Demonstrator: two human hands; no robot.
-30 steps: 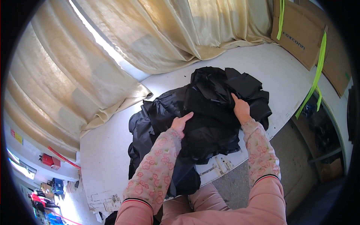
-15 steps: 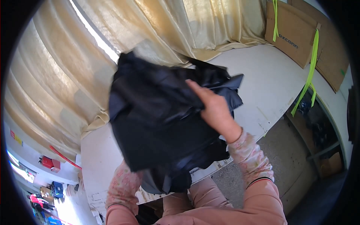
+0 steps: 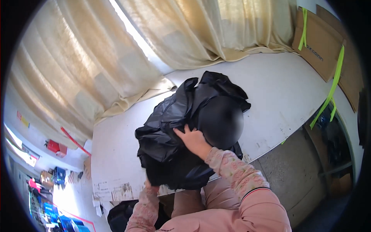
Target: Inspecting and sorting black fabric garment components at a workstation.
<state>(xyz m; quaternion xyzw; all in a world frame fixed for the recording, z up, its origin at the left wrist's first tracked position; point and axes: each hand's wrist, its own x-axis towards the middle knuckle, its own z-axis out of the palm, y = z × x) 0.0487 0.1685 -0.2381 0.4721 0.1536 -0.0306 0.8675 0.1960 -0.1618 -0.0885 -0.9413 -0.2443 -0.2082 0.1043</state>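
A crumpled pile of glossy black fabric (image 3: 166, 143), perhaps a garment, lies on the white table (image 3: 116, 154) before me and hangs a little over its near edge. Fingers spread, my right hand (image 3: 195, 142) rests on top of it near the middle. My left hand (image 3: 150, 187) is at the lower left edge of the fabric, by the table's front. Most of its fingers are hidden under the cloth. A round, blurred dark patch covers the fabric just right of my right hand, so its detail cannot be made out.
Beige curtains (image 3: 127, 58) hang along the table's far side, their hems on its top. Flattened cardboard boxes (image 3: 319, 46) with bright yellow-green straps (image 3: 335, 79) stand at the far right. A black bag-like thing (image 3: 121, 216) is below the table's front edge at left.
The black fabric has come down from a raised position onto the table, spreading out. My right hand has moved left and down; my left hand now shows partly at the fabric's edge.
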